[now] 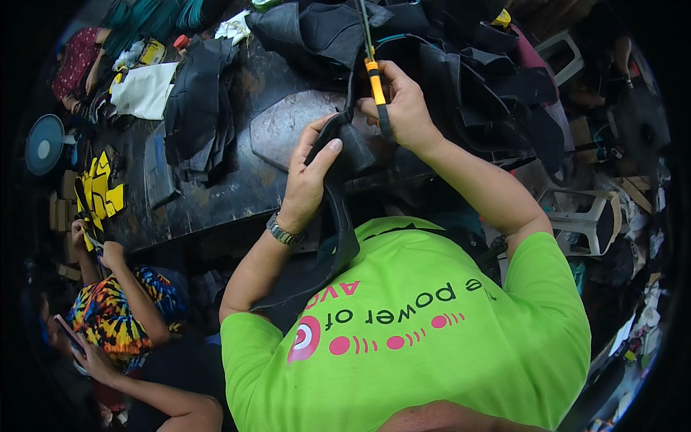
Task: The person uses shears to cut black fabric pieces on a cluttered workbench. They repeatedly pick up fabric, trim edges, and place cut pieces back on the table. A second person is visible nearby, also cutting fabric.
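My left hand (309,176), with a metal watch on its wrist, is closed on a long black material piece (338,209), its thumb on the upper edge. The piece drops from the fingers over the table edge toward my lap. Just to its right, my right hand (407,108) has its fingers curled in. A slim yellow-orange tool (376,88) with a black lower end hangs on a cord and crosses in front of those fingers. It hides whatever they hold, and I cannot tell whether they grip the tool.
Stacked black pieces (198,108) lie left on the dark table (209,205), beside a white cloth (144,90). More black pieces (475,93) pile up at right. A metal plate (277,129) is beneath my hands. At left, another person's hands (108,255) hold something near yellow pieces (101,191).
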{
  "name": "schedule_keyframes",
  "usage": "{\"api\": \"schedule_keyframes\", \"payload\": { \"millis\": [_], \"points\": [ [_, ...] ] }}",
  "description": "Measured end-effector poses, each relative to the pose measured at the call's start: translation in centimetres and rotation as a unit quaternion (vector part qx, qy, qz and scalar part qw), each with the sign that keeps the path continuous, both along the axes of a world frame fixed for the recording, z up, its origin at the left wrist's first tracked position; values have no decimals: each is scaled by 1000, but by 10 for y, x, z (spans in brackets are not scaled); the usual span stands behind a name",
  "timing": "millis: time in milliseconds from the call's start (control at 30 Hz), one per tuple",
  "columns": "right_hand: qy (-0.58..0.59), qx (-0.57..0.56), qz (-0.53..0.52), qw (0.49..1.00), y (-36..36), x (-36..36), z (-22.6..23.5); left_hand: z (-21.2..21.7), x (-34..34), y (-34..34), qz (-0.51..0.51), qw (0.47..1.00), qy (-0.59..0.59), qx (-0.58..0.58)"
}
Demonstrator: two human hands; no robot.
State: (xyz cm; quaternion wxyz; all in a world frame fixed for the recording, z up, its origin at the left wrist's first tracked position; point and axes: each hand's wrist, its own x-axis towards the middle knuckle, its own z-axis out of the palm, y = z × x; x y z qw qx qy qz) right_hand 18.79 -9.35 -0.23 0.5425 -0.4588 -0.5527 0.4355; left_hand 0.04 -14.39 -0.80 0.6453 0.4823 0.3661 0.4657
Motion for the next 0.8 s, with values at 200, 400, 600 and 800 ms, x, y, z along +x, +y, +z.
{"api": "schedule_keyframes", "payload": {
  "millis": [200, 400, 600, 800],
  "points": [
    [-15, -48, 102, 993, -27, 22, -9, -5, -5, 0, -45, 978, -152, -132],
    [-162, -97, 230, 955, -74, 33, 8, -5, -2, -1, -3, 989, -109, -102],
    [-59, 20, 275, 960, -45, 22, 32, -32, 9, 10, 28, 998, -12, -46],
    [-260, 42, 288, 921, -39, 16, 37, -42, -26, 31, 53, 998, 33, 2]
  ]
}}
